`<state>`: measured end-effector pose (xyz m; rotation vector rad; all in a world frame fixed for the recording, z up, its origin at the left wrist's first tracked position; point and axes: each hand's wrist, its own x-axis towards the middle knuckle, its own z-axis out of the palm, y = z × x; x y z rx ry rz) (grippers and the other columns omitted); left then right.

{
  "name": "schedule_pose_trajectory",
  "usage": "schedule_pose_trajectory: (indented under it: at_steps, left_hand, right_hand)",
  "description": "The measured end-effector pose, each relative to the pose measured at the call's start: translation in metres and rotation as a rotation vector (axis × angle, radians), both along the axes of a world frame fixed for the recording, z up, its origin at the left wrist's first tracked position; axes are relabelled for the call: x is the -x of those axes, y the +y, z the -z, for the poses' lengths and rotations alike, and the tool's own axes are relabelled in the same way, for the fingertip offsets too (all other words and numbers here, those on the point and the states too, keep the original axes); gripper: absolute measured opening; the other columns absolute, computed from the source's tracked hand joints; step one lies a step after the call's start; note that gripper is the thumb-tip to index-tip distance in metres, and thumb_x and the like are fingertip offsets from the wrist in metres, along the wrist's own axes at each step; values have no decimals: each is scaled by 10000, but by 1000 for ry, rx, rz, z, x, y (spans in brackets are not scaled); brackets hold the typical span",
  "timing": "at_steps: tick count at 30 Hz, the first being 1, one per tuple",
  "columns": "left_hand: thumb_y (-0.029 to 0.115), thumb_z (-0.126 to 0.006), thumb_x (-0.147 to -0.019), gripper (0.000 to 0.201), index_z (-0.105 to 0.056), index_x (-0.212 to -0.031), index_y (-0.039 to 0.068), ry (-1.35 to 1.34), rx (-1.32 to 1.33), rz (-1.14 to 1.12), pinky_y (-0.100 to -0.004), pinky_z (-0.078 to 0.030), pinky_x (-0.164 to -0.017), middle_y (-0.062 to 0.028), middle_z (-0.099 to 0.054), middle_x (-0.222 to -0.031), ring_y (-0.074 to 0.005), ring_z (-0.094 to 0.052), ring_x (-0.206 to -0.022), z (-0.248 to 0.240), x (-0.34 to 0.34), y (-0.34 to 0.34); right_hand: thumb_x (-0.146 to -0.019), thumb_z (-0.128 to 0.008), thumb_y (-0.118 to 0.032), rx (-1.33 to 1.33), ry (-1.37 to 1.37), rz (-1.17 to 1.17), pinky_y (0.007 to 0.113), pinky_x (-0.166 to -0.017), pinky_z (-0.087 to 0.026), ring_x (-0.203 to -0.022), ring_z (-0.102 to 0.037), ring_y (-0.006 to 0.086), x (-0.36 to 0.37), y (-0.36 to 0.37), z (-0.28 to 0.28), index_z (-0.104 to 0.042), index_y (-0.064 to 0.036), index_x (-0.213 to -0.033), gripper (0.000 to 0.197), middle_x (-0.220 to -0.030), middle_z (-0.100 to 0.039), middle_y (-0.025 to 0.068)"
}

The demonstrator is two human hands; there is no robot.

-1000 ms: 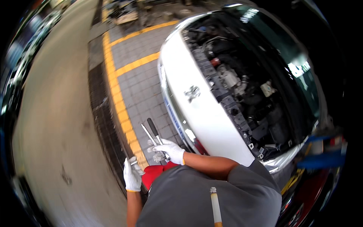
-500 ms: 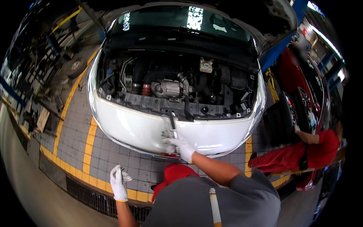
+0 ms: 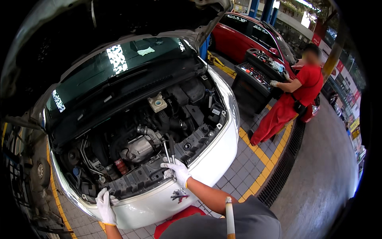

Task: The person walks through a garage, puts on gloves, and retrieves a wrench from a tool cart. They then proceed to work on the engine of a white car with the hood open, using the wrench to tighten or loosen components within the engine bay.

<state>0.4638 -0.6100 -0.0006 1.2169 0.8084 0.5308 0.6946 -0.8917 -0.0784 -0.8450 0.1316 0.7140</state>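
Observation:
My right hand (image 3: 178,171), in a white knit glove, is closed around slim metal hand tools (image 3: 167,153). One is a bright rod and another has a dark shaft; their exact kinds I cannot make out. They point up over the front panel of an open engine bay. At the bay's front left corner is my left hand (image 3: 106,207), also gloved, its fingers bent together by the white car's (image 3: 215,159) front edge. Whatever its fingers may hold is hidden. Beyond the hands lie a silvery engine part (image 3: 140,148) and a red hose piece (image 3: 121,166).
The raised hood (image 3: 131,24) hangs above the windshield. A person in red (image 3: 304,85) stands at a dark tool cart (image 3: 254,79) beside a red car (image 3: 242,30). A floor grate (image 3: 282,167) runs along a yellow line. A cigarette (image 3: 230,217) juts up at the lower edge.
My view has swung right and come nearer the engine bay. The right hand has raised the tools over the front panel. My left hand has moved from beside the car to its front edge.

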Motion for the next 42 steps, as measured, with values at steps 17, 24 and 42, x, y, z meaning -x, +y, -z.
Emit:
schedule_pose_trajectory:
  at_steps: [17,24,42]
  left_hand:
    - [201,-593,-954,324,-606,-1275,151,463,-1186,437,-443,-507,-940,-144,-686,-1197,-357,-640,-1108,126,-272,303]
    - [215,-561,-960,343,-625,-1297,206,646,-1403,613,-432,-520,-892,-132,-685,-1200,-339,-674,-1007,166,-350,310]
    - [150,-497,-965,342,-657,-1266,158,778,-1372,675,-412,-499,-978,-103,-668,-1250,-319,-616,-1175,146,-354,291]
  right_hand:
    - [-901,-604,-65,233,-24,284,264,-467,-526,-542,-653,162,-3,46,-4,-478,27,-1362,487,-976,-719,145]
    - [-900,-625,-67,284,59,302,233,-464,-525,-541,-635,135,-7,44,-9,-527,-12,-1314,429,-943,-716,114]
    - [-878,-622,-70,309,119,215,286,-432,-525,-508,-646,189,-18,49,-3,-482,51,-1322,482,-944,-712,191]
